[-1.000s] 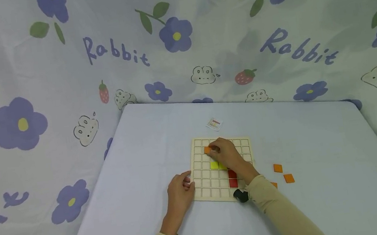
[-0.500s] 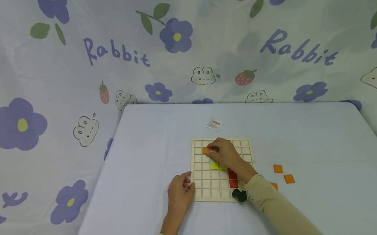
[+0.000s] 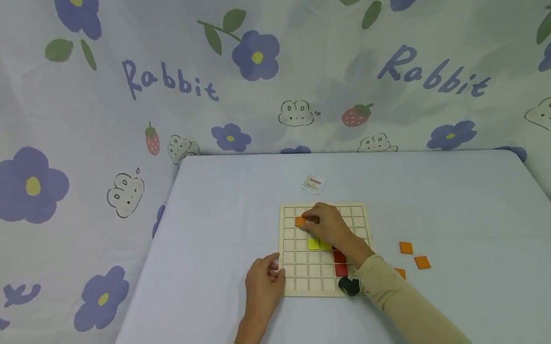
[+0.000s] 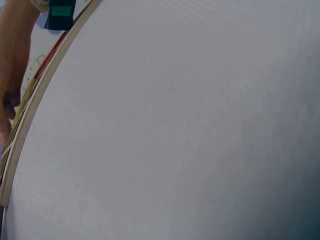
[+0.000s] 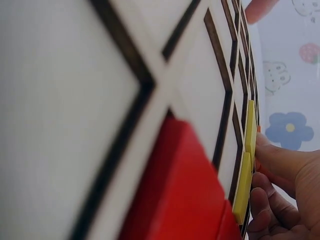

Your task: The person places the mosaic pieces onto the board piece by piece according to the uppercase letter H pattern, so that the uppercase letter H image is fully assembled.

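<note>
A pale wooden grid board point(image 3: 301, 270) lies on the table, its square cells outlined by raised lines. My right hand point(image 3: 328, 226) reaches over its upper part and pinches an orange square tile point(image 3: 300, 221) at an upper-left cell. Just below that hand, yellow tiles point(image 3: 313, 243) sit in the grid, and red tiles point(image 3: 340, 269) lie nearer the front, partly covered by the wrist. My left hand point(image 3: 264, 284) holds the board's left edge with curled fingers and thumb. In the right wrist view, the fingers point(image 5: 280, 162) grip the orange tile behind the yellow ones.
Loose orange tiles point(image 3: 423, 262) lie right of the board, one partly behind the right sleeve point(image 3: 411, 311). A small printed packet point(image 3: 313, 184) rests beyond the board. The white-covered table point(image 3: 201, 245) meets a flower-patterned cloth point(image 3: 224, 97) behind.
My right hand has shifted the orange tile slightly left on the board. The left hand stays at the board's edge.
</note>
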The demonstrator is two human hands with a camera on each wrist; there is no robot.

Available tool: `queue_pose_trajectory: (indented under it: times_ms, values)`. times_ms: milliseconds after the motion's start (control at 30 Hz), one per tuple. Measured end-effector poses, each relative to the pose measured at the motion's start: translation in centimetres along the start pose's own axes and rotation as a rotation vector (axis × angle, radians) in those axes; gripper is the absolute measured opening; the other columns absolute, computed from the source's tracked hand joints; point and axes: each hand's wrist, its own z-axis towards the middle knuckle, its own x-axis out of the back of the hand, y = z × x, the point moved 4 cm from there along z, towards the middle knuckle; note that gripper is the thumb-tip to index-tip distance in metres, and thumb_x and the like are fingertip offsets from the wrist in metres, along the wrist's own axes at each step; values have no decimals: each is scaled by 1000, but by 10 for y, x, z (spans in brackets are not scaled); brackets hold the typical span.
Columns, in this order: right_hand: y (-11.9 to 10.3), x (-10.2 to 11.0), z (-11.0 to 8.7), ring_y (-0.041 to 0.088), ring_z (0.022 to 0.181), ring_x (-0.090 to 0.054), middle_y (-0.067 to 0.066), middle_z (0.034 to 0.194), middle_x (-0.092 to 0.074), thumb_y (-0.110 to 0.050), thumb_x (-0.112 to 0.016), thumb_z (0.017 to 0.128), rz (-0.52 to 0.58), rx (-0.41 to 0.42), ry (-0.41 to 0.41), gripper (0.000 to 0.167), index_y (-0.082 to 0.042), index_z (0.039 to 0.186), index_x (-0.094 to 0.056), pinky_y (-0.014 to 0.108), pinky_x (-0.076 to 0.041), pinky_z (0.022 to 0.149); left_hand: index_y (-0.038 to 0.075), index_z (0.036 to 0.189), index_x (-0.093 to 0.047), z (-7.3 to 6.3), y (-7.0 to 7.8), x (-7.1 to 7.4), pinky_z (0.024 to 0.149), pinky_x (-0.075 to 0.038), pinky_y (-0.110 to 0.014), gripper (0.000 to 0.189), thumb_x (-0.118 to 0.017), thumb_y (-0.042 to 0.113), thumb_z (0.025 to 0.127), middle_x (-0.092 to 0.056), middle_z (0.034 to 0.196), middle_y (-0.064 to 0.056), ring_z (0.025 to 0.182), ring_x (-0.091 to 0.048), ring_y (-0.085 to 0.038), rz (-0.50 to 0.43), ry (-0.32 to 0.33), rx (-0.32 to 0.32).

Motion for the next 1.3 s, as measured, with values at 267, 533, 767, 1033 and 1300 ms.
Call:
queue_pose_trajectory:
  times_ms: [267,533,767,1033,1300]
  values:
    - [0,1,0,15,83,-55,1,97,-67,-27,-79,87,-18,-21,-1,32,-14,116,-76,29,-50,75,0,117,-71,0,1,0,61,-52,-14,35,-73,-4,82,-63,86,-5,72,-59,-7,2,-4,8]
    - [-4,5,-2,17,86,-59,5,100,-67,-28,-78,88,-37,38,-3,40,-9,123,-72,33,-54,77,-3,118,-70,0,1,0,61,-52,-14,35,-71,-6,83,-63,87,-7,74,-58,-9,-21,-23,8]
    - [-1,22,-11,19,85,-60,7,101,-69,-27,-77,89,-29,85,46,39,-5,120,-72,34,-55,75,-2,117,-71,0,1,1,61,-52,-14,35,-72,-7,82,-64,88,-8,74,-58,-8,-27,-13,13]
    - [18,43,-33,19,88,-58,6,103,-70,-31,-77,88,-41,11,65,40,-7,120,-72,31,-50,77,-2,117,-71,0,0,0,62,-53,-13,35,-72,-6,82,-63,88,-7,74,-59,-9,-19,-14,26]
    - [40,80,-68,24,92,-63,11,104,-72,-23,-79,86,-10,-27,142,38,-4,119,-72,34,-52,76,0,117,-71,1,1,1,62,-53,-14,34,-72,-4,82,-64,87,-7,74,-59,-9,-7,-10,26]
